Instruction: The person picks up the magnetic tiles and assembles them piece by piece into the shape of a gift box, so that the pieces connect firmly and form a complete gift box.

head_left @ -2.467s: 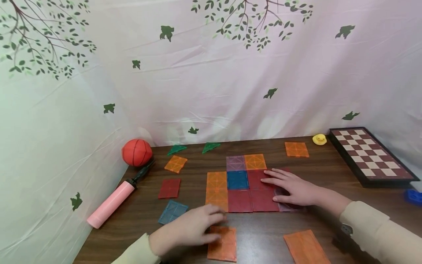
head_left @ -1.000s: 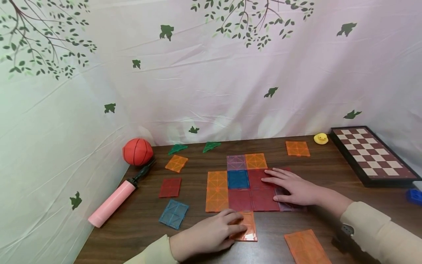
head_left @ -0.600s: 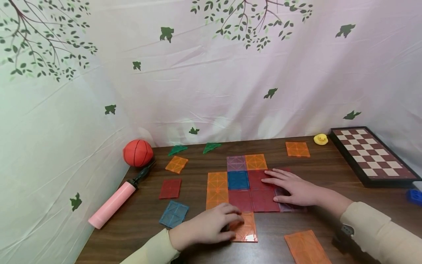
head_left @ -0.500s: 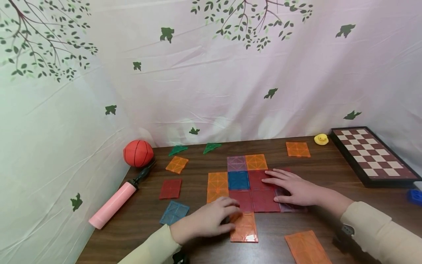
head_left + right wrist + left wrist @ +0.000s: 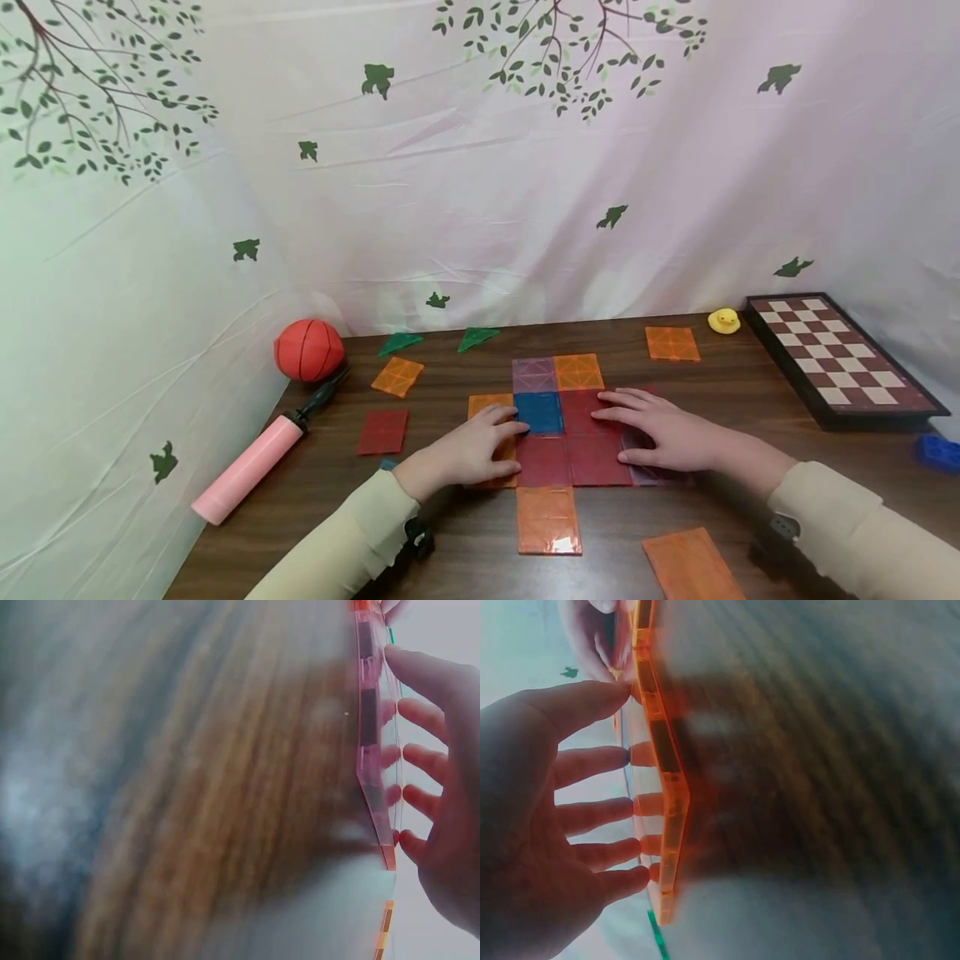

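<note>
Flat translucent magnetic tiles lie joined in a patch mid-table: a blue tile (image 5: 542, 415), red tiles (image 5: 543, 462), a purple tile (image 5: 532, 375) and an orange tile (image 5: 579, 371). My left hand (image 5: 468, 450) rests its spread fingertips on the orange tiles (image 5: 483, 404) at the patch's left side; in the left wrist view the fingertips meet the face of an orange tile (image 5: 673, 795). Over the right side my right hand (image 5: 667, 429) touches red tiles and a partly covered purple one (image 5: 367, 712). Another orange tile (image 5: 549, 521) adjoins the patch's front edge.
Loose orange tiles lie at front right (image 5: 693, 562), back right (image 5: 672, 343) and left (image 5: 397, 377), with a red tile (image 5: 382, 432) and green triangles (image 5: 478, 337). Around them are a red ball (image 5: 309, 350), a pink hand pump (image 5: 247, 471), a rubber duck (image 5: 724, 321) and a chessboard (image 5: 847, 354).
My left hand has slid an orange tile rightward to the patch's front edge, let go, and moved up and left onto the orange tiles. The right hand has stayed in place.
</note>
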Tool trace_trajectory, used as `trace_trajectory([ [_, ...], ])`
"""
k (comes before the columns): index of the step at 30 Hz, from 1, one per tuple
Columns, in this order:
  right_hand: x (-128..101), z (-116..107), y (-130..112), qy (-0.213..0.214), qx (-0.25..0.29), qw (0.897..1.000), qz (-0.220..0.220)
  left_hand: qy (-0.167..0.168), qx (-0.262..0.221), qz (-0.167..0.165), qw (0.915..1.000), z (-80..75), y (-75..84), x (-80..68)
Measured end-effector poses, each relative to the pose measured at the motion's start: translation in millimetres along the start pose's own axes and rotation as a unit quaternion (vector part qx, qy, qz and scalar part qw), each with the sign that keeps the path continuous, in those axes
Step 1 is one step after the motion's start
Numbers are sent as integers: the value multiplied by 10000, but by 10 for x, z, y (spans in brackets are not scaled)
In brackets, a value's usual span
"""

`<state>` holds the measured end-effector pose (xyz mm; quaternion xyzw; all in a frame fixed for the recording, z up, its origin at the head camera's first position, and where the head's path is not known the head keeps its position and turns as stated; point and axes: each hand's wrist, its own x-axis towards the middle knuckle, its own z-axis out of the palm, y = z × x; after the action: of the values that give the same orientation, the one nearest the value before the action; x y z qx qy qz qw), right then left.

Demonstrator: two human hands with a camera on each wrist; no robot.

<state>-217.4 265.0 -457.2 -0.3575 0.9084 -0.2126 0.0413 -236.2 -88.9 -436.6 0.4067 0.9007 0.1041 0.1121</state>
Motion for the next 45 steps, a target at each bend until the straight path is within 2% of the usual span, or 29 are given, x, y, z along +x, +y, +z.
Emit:
trace_trajectory([
  [5, -95, -116, -139, 361, 383, 9977, -435, 3, 47, 18, 10000, -14, 9, 13],
  [8, -237, -193, -311, 582, 555, 9925, -921, -16, 94, -4, 10000, -16, 17, 26],
  [12, -485, -203, -542, 586, 643, 9876, -1304, -25, 164, -14, 9999, -11, 14, 35],
  [16, -742, -114, -664, 233, 773, 9883, -1293, -63, 135, -74, 9999, -14, 10, 30],
  [19, -902, -20, -687, -389, 1251, 9870, -927, -94, 116, -121, 9998, -20, 13, 31],
  [22, -1009, 79, -667, -813, 1468, 9834, -688, -108, 124, -155, 9997, -24, 17, 31],
  [27, -1060, 187, -623, -783, 1213, 9866, -761, -130, 100, -243, 9996, -17, 25, 34],
  [32, -984, 211, -663, -786, 1124, 9900, -326, -142, 100, -240, 9996, -13, 37, 46],
  [35, -880, 232, -715, -709, 705, 9948, -216, -123, 104, -211, 9996, -23, 44, 44],
  [39, -746, 273, -792, -527, 8, 9978, -390, -78, 112, -166, 9998, -26, 40, 40],
  [45, -599, 332, -871, -123, -679, 9940, -853, -72, 106, -143, 9998, -22, 28, 35],
])
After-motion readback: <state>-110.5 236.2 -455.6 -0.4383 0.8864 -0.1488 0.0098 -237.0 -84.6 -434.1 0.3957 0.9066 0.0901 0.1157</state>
